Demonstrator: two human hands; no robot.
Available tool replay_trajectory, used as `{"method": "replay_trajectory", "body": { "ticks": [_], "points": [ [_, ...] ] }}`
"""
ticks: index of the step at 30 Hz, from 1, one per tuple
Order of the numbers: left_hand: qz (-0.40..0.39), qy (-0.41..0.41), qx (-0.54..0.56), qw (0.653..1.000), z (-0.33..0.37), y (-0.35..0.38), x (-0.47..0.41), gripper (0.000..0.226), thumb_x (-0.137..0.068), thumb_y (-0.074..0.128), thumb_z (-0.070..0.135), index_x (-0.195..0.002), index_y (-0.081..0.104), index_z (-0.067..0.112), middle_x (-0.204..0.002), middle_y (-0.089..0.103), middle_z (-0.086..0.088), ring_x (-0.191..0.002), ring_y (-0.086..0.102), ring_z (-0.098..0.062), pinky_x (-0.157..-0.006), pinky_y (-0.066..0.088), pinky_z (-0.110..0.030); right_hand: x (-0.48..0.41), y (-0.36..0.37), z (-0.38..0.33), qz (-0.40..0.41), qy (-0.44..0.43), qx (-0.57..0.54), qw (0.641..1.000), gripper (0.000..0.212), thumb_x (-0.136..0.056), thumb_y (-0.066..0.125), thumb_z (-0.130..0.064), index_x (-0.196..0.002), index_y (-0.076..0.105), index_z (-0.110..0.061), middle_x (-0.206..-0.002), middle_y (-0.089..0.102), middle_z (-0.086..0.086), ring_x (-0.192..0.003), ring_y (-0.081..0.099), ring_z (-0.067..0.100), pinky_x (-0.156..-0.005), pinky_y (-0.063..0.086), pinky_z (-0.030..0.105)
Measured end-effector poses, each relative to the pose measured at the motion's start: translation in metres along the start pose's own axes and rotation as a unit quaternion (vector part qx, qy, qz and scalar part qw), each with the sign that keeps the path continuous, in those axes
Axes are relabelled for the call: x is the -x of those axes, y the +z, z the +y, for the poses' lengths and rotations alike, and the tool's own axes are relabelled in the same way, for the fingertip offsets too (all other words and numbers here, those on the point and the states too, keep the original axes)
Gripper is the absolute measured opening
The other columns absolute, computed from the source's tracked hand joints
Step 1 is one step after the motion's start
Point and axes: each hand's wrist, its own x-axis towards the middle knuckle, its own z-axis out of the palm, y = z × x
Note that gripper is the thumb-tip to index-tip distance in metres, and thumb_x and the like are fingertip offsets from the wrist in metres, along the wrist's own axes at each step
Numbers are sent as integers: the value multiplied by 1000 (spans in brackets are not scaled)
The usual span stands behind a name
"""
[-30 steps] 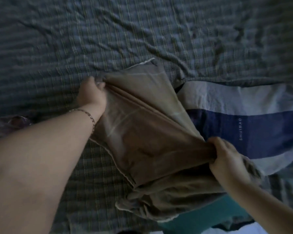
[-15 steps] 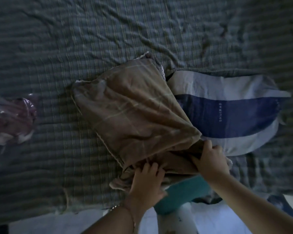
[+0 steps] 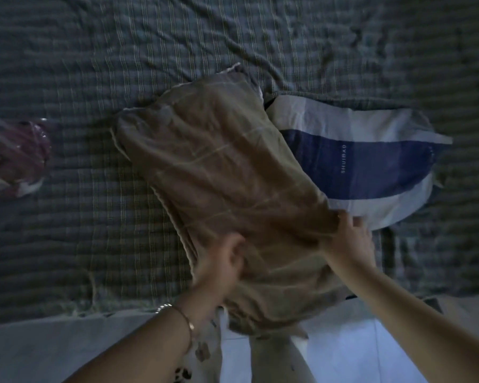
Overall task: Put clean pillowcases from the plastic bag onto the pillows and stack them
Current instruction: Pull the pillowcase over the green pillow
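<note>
A pillow in a brown checked pillowcase (image 3: 219,172) lies slantwise on the bed, its near end hanging over the bed's front edge. My left hand (image 3: 221,261) grips the pillowcase's open end on the left, blurred by motion. My right hand (image 3: 349,239) pinches the same end on the right side. Behind it lies a second pillow (image 3: 371,161) in a white and dark blue striped case. At the far left edge sits the clear plastic bag (image 3: 14,156) with reddish cloth inside.
The bed's grey-green checked sheet (image 3: 122,64) is wrinkled and fills most of the view. Its front edge runs along the bottom, with pale floor tiles (image 3: 357,349) below it. My legs show at bottom centre.
My left hand left the pillow's far corner and came to the near open end. The brown case has been pulled down over the teal pillow, which no longer shows. The view shifted back.
</note>
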Motion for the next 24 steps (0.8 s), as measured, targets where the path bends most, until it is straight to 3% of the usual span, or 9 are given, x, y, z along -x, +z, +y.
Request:
{"method": "replay_trajectory", "body": {
  "ticks": [2,4,5,7,9,12,16,20,24],
  "points": [
    [191,-197,61,960,-20,-19,-29,68,-73,75,33,-129,46,8,-128,48,-17,-118,46,-34,-97,41,-39,7,7,-23,4,-26,-37,999,82,-81,58,-49,-144,15,-18,-143,24,17,-133,24,37,-108,26,49],
    [119,-400,242,876,-35,-26,-53,112,-46,83,57,-135,37,6,-135,45,-17,-120,47,-36,-100,42,-43,10,22,-31,-39,-35,48,997,113,-69,59,-70,-147,-2,-17,-149,11,20,-138,13,38,-112,14,49],
    [81,-425,314,845,-49,-21,-64,128,-28,81,68,-134,40,8,-132,51,-15,-115,53,-35,-98,45,-46,9,36,-30,-64,-36,105,992,125,-62,60,-76,-147,-10,-15,-151,5,22,-140,8,38,-113,11,49],
    [52,-400,350,845,-65,-9,-77,141,-9,74,77,-131,47,12,-125,58,-10,-108,59,-33,-94,48,-48,6,55,-24,-72,-43,195,977,138,-55,64,-78,-146,-16,-13,-151,6,25,-141,10,38,-113,14,50],
    [63,-373,369,849,-47,-10,-81,118,-31,81,68,-129,49,10,-125,57,-9,-108,58,-33,-94,48,-47,-1,66,-24,-29,-52,215,975,133,-55,69,-72,-147,-6,-10,-146,23,23,-135,26,36,-109,24,48],
    [59,-335,353,872,-23,-18,-84,76,-72,73,42,-133,44,6,-130,52,-14,-111,53,-33,-95,46,-40,-5,60,-27,13,-71,152,986,99,-70,71,-50,-144,17,-13,-131,47,15,-119,47,33,-101,38,43],
    [97,-270,332,899,9,-68,-52,43,-82,63,28,-117,55,4,-107,57,-13,-93,52,-28,-77,41,-31,17,35,-52,0,-127,72,989,73,-80,63,-26,-142,25,-22,-121,55,9,-108,53,28,-86,45,35],
    [242,-93,226,939,67,-176,-3,18,-79,66,21,-93,67,9,-83,61,-6,-89,59,-25,-68,37,-26,48,-7,-124,-3,-207,-88,974,70,-79,64,-14,-140,33,-25,-120,56,6,-110,54,28,-91,46,36],
    [277,97,98,951,129,-253,36,7,-79,67,21,-78,60,18,-66,54,13,-73,51,0,-55,35,-10,64,-36,-185,-72,-228,-240,941,52,-73,71,-6,-121,53,-12,-111,61,1,-106,55,20,-86,44,29]
  ]
}}
